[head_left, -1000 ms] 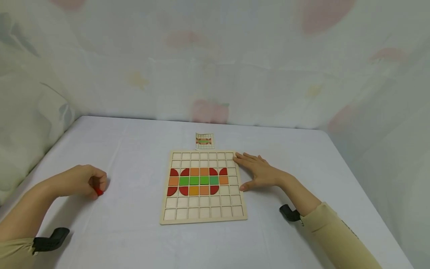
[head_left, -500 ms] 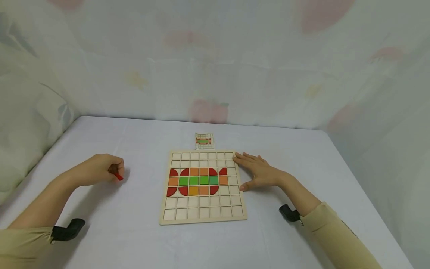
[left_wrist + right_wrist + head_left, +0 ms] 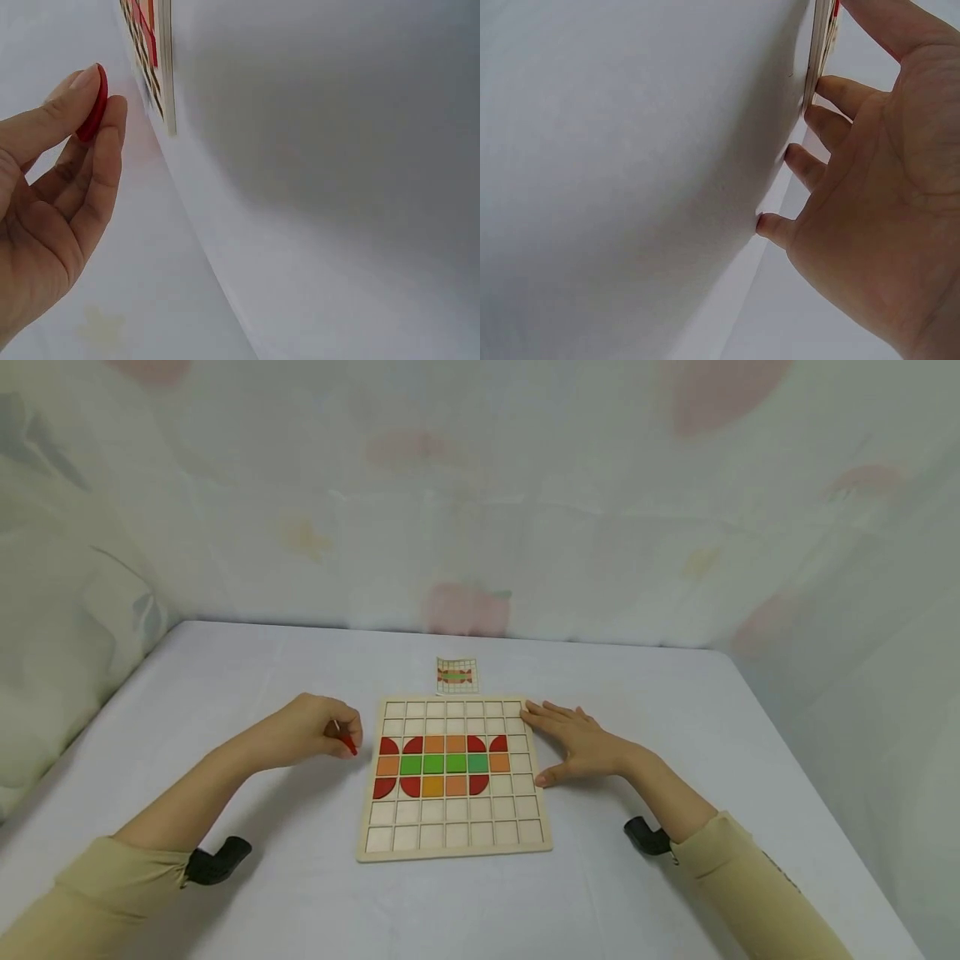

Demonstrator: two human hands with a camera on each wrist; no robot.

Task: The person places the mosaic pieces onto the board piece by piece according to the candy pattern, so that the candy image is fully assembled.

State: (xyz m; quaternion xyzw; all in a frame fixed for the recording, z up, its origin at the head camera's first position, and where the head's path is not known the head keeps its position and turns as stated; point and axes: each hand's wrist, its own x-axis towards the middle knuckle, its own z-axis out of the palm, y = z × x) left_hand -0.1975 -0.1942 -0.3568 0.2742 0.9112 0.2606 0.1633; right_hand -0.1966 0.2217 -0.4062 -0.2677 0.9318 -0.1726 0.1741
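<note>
Between thumb and fingers my left hand (image 3: pixel 315 727) pinches a red tile (image 3: pixel 94 105) with a curved edge. It is held above the table, just left of the wooden grid board (image 3: pixel 455 852). My right hand (image 3: pixel 581 743) rests with spread fingers at the board's right edge, its fingertips touching the frame. In the middle rows of the board lie red quarter-round tiles (image 3: pixel 385 787), orange square tiles (image 3: pixel 433 744), and several green square tiles (image 3: pixel 432 764). A square in the lower coloured row, right of the last red tile, shows bare wood.
Behind the board's far edge lies a small pattern card (image 3: pixel 457 676) with a printed coloured design. A white cloth covers the table (image 3: pixel 300 893). Patterned fabric (image 3: pixel 480 510) hangs behind the table and along its sides. Each wrist carries a black mount (image 3: pixel 217 862).
My left hand has moved right across the table with the red tile, from the far left to beside the board. The right hand and the board stay where they were.
</note>
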